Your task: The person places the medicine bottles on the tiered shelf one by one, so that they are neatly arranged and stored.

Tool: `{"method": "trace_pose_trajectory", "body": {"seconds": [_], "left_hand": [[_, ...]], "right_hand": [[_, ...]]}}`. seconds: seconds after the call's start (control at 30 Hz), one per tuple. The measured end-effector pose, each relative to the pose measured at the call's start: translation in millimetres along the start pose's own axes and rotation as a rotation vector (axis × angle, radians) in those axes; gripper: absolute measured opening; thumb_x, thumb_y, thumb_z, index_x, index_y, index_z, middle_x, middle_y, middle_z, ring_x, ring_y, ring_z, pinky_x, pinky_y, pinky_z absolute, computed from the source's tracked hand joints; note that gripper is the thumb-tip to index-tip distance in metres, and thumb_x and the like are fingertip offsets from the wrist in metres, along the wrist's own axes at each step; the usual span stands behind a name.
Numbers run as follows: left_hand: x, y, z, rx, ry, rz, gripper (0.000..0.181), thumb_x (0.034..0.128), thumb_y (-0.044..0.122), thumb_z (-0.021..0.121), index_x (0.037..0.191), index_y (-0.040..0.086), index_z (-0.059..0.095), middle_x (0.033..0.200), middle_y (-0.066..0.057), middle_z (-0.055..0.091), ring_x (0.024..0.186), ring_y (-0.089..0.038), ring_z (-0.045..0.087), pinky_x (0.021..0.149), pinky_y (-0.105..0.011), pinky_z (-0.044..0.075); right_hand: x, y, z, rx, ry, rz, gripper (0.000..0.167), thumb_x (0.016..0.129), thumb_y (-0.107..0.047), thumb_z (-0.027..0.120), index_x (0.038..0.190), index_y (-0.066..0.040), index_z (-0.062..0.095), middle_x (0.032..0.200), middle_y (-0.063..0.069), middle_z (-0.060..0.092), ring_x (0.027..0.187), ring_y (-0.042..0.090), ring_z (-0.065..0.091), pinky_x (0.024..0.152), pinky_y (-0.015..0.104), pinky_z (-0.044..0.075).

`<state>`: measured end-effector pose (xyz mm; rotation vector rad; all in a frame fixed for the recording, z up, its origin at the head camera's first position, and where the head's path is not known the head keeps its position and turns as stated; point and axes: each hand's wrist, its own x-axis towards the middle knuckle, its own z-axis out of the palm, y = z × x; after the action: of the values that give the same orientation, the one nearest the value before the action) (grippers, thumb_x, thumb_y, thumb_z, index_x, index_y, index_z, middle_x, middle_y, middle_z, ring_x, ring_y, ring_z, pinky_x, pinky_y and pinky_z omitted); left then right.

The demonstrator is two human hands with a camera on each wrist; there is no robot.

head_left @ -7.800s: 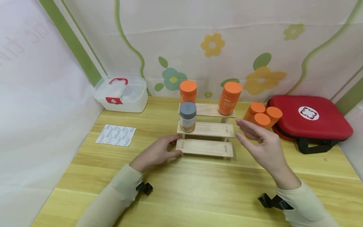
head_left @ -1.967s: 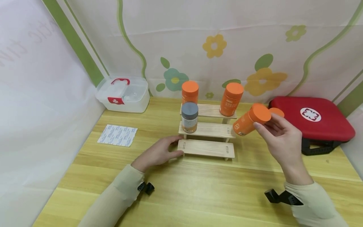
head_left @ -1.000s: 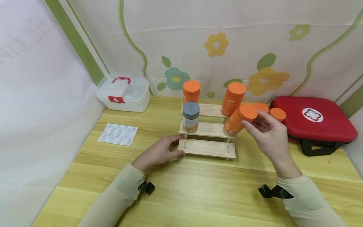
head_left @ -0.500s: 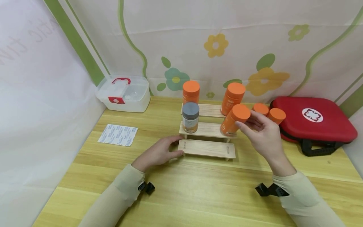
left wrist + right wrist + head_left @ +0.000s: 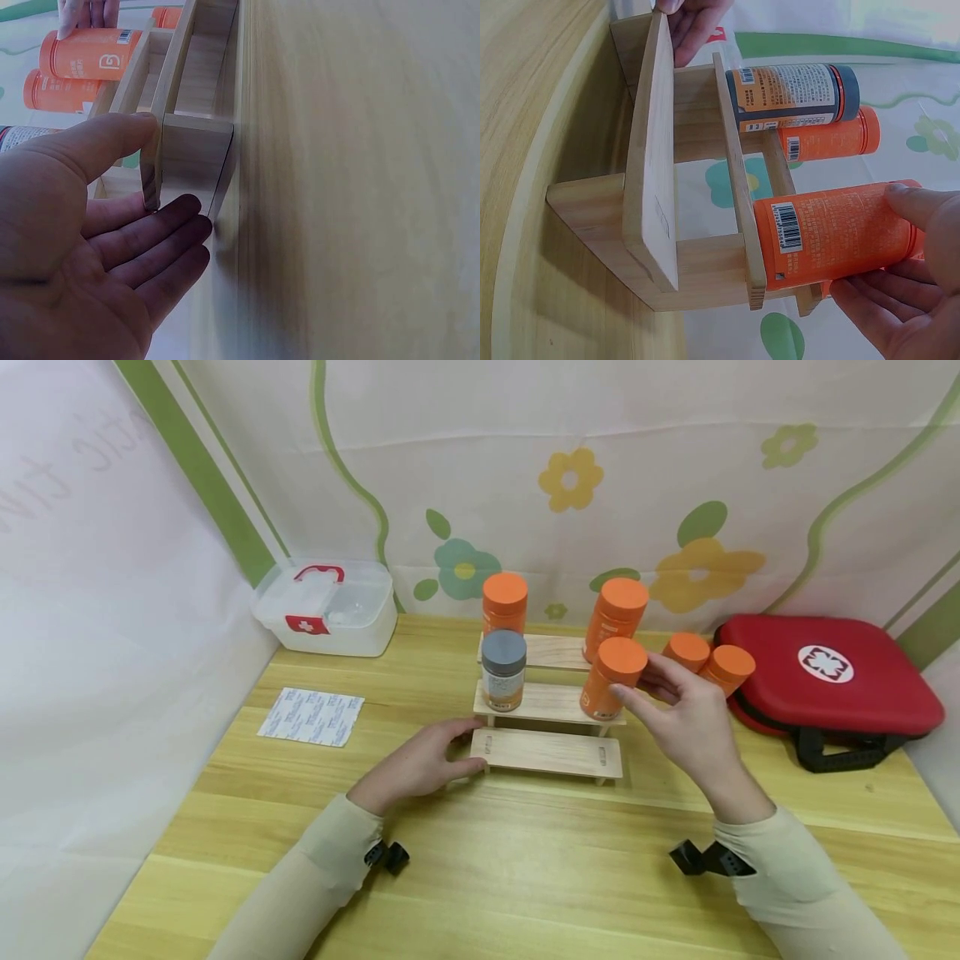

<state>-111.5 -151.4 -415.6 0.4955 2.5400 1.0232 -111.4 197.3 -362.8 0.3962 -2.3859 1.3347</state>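
Observation:
My right hand (image 5: 693, 722) holds an orange-lidded bottle (image 5: 609, 681) between thumb and fingers. The bottle stands upright on the right end of the middle step, its base touching the board in the right wrist view. My left hand (image 5: 420, 760) grips the left end of the lowest step of the wooden stepped rack (image 5: 547, 752), thumb at the front corner and index finger at the back. On the middle step's left end is a grey-lidded jar (image 5: 503, 672). Two more orange bottles, one at left (image 5: 506, 597) and one at right (image 5: 618, 610), stand on the top step.
Two orange bottles, a nearer one (image 5: 727, 668) and another (image 5: 686, 650), stand right of the rack. Behind them lies a red first-aid case (image 5: 840, 672) with a black handle. A clear first-aid box (image 5: 337, 610) and a white printed packet (image 5: 311, 717) are at left.
My right hand reached the group of orange bottles, took one and carried it left to the middle step. The bottle went from tilted to upright. My left hand stays on the rack.

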Motion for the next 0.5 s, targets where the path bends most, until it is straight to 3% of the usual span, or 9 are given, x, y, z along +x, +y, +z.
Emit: {"method": "trace_pose_trajectory", "body": {"seconds": [0.5], "left_hand": [[-0.8, 0.6, -0.7, 0.027, 0.013, -0.002, 0.065, 0.1009, 0.035, 0.079, 0.157, 0.012, 0.055, 0.162, -0.009, 0.057, 0.152, -0.03, 0.052, 0.129, -0.051, 0.041]], "right_hand": [[-13.4, 8.9, -22.9, -0.065, -0.109, 0.035, 0.059, 0.092, -0.008, 0.087, 0.147, -0.003, 0.066, 0.135, 0.025, 0.074, 0.112, -0.024, 0.059, 0.093, -0.002, 0.048]]}}
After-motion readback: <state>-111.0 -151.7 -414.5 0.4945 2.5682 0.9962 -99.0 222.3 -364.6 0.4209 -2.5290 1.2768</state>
